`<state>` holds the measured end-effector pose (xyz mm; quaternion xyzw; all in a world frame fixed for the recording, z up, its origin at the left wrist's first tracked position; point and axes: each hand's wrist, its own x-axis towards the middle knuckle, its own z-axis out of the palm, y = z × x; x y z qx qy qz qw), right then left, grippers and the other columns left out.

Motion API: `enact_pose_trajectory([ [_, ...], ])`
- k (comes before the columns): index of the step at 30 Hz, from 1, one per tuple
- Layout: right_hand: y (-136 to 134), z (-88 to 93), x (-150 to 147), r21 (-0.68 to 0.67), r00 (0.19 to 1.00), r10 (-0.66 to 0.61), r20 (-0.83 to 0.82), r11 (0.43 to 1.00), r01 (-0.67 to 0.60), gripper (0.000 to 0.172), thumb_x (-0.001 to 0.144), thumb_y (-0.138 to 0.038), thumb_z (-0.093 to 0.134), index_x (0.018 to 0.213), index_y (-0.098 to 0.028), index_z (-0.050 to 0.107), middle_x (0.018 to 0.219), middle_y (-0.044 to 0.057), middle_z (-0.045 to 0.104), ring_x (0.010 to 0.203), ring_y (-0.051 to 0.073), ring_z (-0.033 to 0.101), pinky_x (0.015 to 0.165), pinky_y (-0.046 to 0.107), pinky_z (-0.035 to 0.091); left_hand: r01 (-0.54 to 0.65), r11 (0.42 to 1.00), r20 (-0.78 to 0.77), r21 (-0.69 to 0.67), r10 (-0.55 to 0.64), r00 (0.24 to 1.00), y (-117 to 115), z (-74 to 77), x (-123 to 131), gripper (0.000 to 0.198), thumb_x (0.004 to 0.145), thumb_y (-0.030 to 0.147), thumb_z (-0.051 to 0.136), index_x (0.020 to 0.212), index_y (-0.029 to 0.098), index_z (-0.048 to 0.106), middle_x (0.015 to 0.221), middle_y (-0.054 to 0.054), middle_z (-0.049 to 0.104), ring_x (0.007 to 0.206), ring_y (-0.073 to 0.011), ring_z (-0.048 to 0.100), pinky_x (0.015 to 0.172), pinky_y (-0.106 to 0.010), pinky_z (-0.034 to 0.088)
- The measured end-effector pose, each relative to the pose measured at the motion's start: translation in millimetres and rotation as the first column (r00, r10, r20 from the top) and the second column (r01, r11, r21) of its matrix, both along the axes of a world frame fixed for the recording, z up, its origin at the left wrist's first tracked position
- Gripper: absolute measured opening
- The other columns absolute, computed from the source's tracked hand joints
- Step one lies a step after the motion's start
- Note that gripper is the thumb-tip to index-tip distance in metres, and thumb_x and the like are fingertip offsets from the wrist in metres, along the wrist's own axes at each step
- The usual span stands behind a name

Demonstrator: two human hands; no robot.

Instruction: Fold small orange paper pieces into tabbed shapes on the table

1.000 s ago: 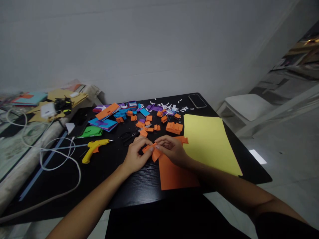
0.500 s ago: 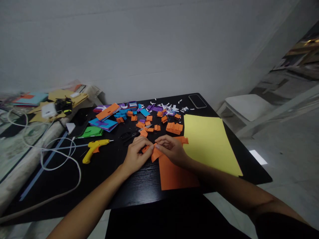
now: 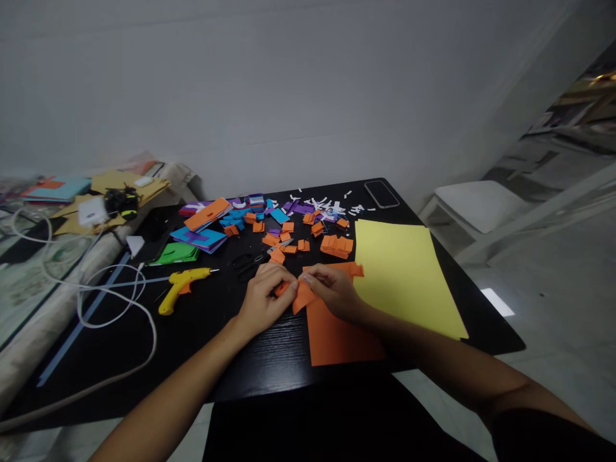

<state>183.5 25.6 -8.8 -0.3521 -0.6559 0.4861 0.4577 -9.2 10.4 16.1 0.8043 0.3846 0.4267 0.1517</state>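
Note:
Between both hands is a small piece of orange paper (image 3: 302,297), partly folded, its lower corner pointing down. My left hand (image 3: 267,296) is closed on its left side, thumb on top. From the right, my right hand (image 3: 332,289) pinches it with bent fingers; the fingertips hide part of the fold. Under my right hand lies a larger orange sheet (image 3: 337,337). Just beyond the hands are scissors (image 3: 248,262), partly covered by several small folded orange paper pieces (image 3: 276,240). A stack of folded orange pieces (image 3: 337,246) sits beyond my right hand.
A yellow glue gun (image 3: 183,287) lies left with a white cable (image 3: 149,314) looping beside it. Yellow sheets (image 3: 404,276) cover the right side. A phone (image 3: 382,194) rests at the back corner. Folded green paper (image 3: 177,253) and white scraps (image 3: 332,208) lie farther back.
My right fingers have shifted slightly on the orange paper. Both hands stay in nearly the same place, and the rest of the table looks unchanged.

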Motion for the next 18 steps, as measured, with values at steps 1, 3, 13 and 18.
enact_pose_trajectory([
  [1,-0.1,0.6,0.1,0.001,1.0,-0.003,0.009,1.0,0.003,0.024,0.095,-0.039,0.06,0.086,-0.019,0.069,0.079,0.002,0.069,0.073,0.016,0.063,0.07,0.03,0.052,-0.006,1.0,-0.004,-0.004,0.006,1.0,-0.2,0.1,0.0,0.014,0.095,0.022,0.06,0.081,0.02,0.063,0.077,-0.002,0.069,0.078,-0.0175,0.061,0.08,-0.035,0.047],
  [3,-0.1,0.5,-0.3,-0.005,1.0,0.002,0.005,1.0,-0.002,0.024,0.095,-0.039,0.059,0.085,-0.019,0.068,0.078,0.002,0.068,0.072,0.016,0.063,0.07,0.03,0.052,-0.014,1.0,-0.005,-0.01,0.014,1.0,-0.6,0.4,-0.1,0.014,0.095,0.023,0.06,0.081,0.02,0.063,0.076,-0.002,0.068,0.078,-0.0177,0.061,0.08,-0.035,0.047],
  [13,-0.5,-0.4,-1.2,-0.015,1.0,0.02,0.004,1.0,-0.02,0.021,0.093,-0.039,0.063,0.086,-0.02,0.068,0.081,0.003,0.069,0.075,0.017,0.064,0.072,0.031,0.051,0.007,0.999,-0.02,-0.048,-0.008,1.0,-0.1,-1.1,0.0,0.015,0.095,0.022,0.058,0.081,0.02,0.063,0.076,-0.002,0.068,0.077,-0.0177,0.061,0.08,-0.035,0.047],
  [18,-0.1,-2.8,-0.7,0.006,1.0,0.013,0.023,1.0,-0.013,0.02,0.094,-0.035,0.059,0.085,-0.02,0.067,0.079,0.002,0.068,0.073,0.016,0.062,0.07,0.03,0.05,0.0,0.999,-0.026,-0.045,-0.002,1.0,0.1,-1.2,0.5,0.016,0.095,0.021,0.057,0.08,0.02,0.062,0.075,-0.001,0.067,0.076,-0.0175,0.06,0.08,-0.035,0.046],
])
